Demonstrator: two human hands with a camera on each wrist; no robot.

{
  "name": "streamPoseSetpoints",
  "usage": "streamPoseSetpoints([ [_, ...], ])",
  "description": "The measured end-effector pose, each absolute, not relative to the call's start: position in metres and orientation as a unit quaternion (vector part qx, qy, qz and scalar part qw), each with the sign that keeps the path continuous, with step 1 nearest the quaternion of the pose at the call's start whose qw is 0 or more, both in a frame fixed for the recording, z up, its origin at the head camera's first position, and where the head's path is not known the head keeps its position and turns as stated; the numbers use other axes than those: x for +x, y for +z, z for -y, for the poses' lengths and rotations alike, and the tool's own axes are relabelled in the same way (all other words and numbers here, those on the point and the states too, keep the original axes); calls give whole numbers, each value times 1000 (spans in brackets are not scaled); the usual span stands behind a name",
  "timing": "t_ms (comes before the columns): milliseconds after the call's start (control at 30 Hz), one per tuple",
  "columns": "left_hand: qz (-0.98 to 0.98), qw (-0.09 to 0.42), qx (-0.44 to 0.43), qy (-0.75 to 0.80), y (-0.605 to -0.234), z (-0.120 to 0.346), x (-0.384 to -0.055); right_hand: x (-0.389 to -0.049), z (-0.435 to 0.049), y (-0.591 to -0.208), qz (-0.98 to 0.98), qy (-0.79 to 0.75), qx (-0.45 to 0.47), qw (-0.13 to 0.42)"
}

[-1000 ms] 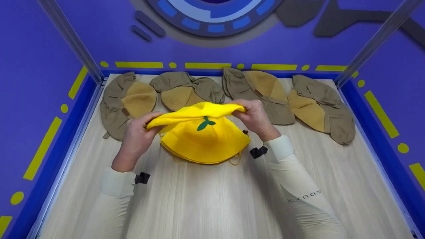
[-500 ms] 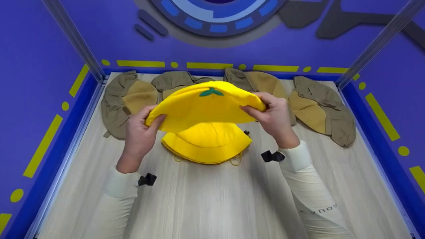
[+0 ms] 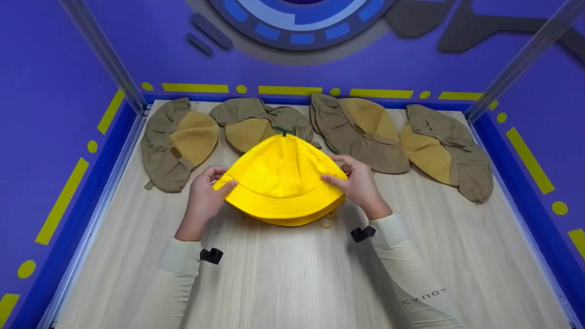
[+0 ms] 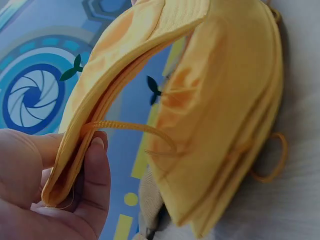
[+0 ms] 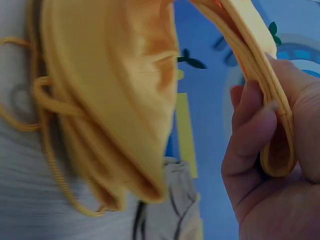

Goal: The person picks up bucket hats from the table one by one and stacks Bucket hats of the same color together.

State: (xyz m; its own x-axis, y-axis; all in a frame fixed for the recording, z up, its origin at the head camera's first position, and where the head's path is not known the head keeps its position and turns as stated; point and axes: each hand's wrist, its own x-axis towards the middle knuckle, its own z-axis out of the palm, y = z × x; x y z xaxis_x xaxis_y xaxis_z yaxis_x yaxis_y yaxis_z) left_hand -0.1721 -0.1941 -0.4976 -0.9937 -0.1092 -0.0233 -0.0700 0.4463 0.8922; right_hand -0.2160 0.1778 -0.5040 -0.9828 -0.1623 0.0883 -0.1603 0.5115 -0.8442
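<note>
A yellow bucket hat with a small green leaf sprout on top is held folded flat. My left hand pinches its left brim corner, thumb in front and fingers behind. My right hand pinches the right corner likewise. Beneath it, more yellow hat layers lie on the table, mostly hidden in the head view; how many hats they make I cannot tell. In the left wrist view, a gap separates the held hat from the lower layers, and a yellow cord hangs from the held one.
Several brown-and-tan hats lie in a row along the back: one far left, one left of centre, one right of centre, one far right. Purple walls enclose the pale wooden table at back and sides.
The held hat was first tipped with its sprout toward me, then raised and opened out. Now it has come down over the lower yellow hat, crown pointing away. Both hands kept hold.
</note>
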Motion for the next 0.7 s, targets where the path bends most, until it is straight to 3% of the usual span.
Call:
streamPoseSetpoints([
  [267,874,33,22,-485,-521,183,-177,-213,-179,-534,-897,-433,-85,-20],
  [700,906,47,7,-422,-544,175,-182,-217,-176,-554,-923,-379,-59,19],
])
